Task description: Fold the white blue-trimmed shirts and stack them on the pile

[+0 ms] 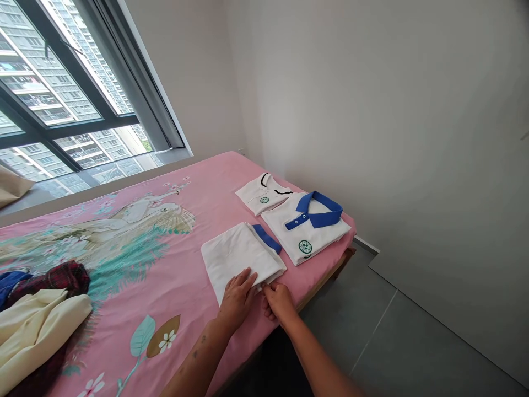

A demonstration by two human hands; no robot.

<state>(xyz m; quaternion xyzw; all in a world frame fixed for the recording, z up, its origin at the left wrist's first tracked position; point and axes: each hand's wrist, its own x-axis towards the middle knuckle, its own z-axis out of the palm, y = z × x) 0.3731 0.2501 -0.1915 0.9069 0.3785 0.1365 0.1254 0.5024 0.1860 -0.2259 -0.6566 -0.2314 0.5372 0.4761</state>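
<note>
A white polo shirt point(235, 253) with a blue collar lies folded, its plain side up, near the bed's edge. My left hand point(238, 293) rests on its near part with the fingers stretched out. At the shirt's near right corner, my right hand point(278, 300) has its fingertips pinched on the fabric's edge. Just beyond lies another folded polo shirt point(283, 229), front up, with a blue collar and a round green badge. A smaller folded white shirt point(253, 196) with black trim and a green badge touches its far left side.
The pink bed sheet point(165, 292) carries bird and flower prints. A heap of clothes point(45, 325), cream, dark plaid and blue, lies at the left. Along the right, the bed ends above a grey tiled floor point(392, 331), near a pale wall point(351, 99). A window point(61, 94) is at upper left.
</note>
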